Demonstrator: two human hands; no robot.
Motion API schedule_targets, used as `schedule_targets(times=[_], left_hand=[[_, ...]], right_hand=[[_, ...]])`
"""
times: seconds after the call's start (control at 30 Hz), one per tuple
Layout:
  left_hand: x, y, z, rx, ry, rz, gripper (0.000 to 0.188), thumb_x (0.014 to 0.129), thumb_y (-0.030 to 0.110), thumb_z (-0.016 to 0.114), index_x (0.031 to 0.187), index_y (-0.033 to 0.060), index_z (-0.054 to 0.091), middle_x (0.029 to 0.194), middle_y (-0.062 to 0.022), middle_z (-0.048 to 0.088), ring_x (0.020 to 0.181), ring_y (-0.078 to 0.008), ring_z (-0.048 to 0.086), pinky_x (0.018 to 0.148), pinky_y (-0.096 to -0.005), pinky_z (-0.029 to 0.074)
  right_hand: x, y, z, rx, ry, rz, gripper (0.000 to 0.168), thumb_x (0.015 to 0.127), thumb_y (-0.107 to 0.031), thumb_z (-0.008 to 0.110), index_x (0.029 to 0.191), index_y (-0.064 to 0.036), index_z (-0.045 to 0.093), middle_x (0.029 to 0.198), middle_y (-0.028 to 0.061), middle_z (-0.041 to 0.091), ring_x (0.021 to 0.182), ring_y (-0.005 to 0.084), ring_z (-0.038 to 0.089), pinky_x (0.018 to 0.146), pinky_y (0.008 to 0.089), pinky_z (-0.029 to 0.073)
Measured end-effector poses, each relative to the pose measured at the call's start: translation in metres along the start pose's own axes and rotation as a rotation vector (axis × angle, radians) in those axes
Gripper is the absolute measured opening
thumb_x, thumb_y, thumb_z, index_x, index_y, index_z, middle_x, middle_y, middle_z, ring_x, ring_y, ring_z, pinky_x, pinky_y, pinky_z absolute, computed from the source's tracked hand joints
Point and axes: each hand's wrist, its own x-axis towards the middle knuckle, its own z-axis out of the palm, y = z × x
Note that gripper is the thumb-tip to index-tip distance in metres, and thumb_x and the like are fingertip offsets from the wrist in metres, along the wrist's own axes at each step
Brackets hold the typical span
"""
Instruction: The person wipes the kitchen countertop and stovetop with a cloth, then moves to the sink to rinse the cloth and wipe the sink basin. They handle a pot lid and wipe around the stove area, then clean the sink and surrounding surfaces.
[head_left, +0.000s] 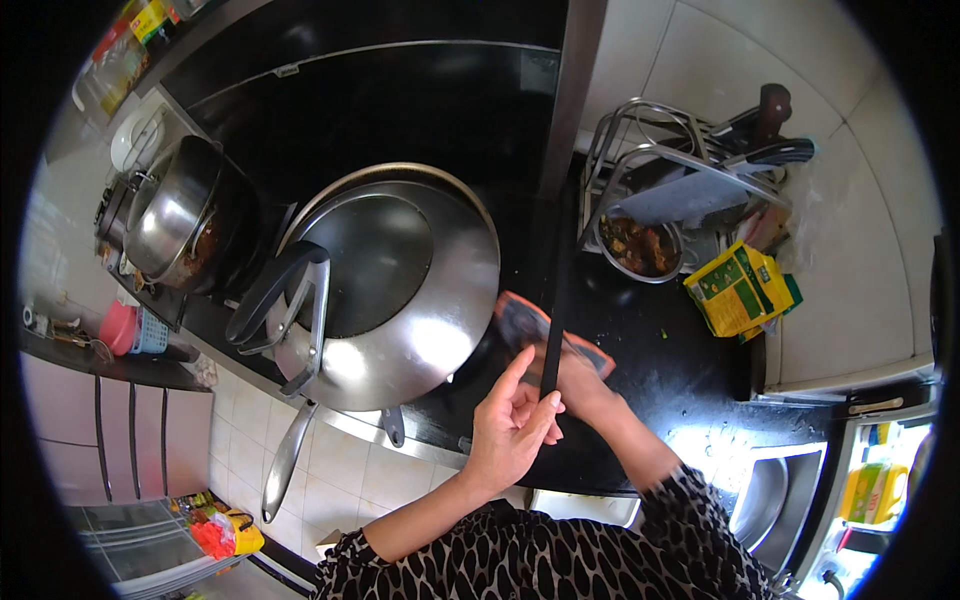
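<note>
My left hand (510, 435) is raised over the counter's front edge, index finger extended, with the lower end of a black strap (556, 330) between its thumb and curled fingers. Behind the strap, my right hand (581, 384) presses a dark cloth with an orange border (525, 319) on the black countertop (637, 360); its fingers are partly hidden and blurred. Left of the cloth, a large steel wok lid (450, 300) with a black handle (274, 292) rests over a wok (420, 171), whose steel handle (289, 465) points towards the floor.
A steel bowl of food (641, 251) sits beside a metal rack (637, 150) holding knives and a cleaver (675, 196). Right of it lies a yellow-green packet (739, 292). A sink (765, 502) is at lower right; a steel-lidded pot (169, 217) stands at far left.
</note>
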Motion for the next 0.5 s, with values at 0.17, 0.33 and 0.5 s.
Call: schedule_targets(times=[0.17,0.33,0.5], left_hand=[[0.003,-0.001,-0.001,-0.03,-0.035,0.052,0.058,0.091,0.003,0.056,0.142,0.0009,0.027,0.081,-0.0084,0.062,0.06,-0.0098,0.059,0.055,-0.0212,0.051],[0.008,-0.006,0.004,-0.039,-0.077,0.084,0.059,0.09,-0.001,0.055,0.142,0.0026,0.027,0.084,-0.0095,0.062,0.062,-0.0106,0.06,0.056,-0.0215,0.051],[0.006,0.002,0.001,-0.052,-0.05,0.063,0.059,0.09,-0.003,0.054,0.141,-0.0002,0.027,0.084,-0.0101,0.061,0.061,-0.0104,0.06,0.055,-0.0209,0.051]], right_hand=[[-0.052,0.013,0.001,-0.122,0.508,0.067,0.049,0.069,0.01,0.05,0.118,0.007,0.055,0.123,0.0272,0.053,0.114,0.0403,0.053,0.096,0.0404,0.045],[-0.038,0.027,0.071,-0.75,0.242,-0.119,0.068,0.081,-0.036,0.053,0.14,-0.006,0.036,0.143,0.0249,0.031,0.132,0.0508,0.022,0.101,0.065,0.023],[0.07,0.013,0.062,-0.941,0.482,-0.278,0.051,0.082,-0.025,0.053,0.129,-0.006,0.05,0.143,0.0189,0.033,0.134,0.0423,0.025,0.107,0.0618,0.016]])
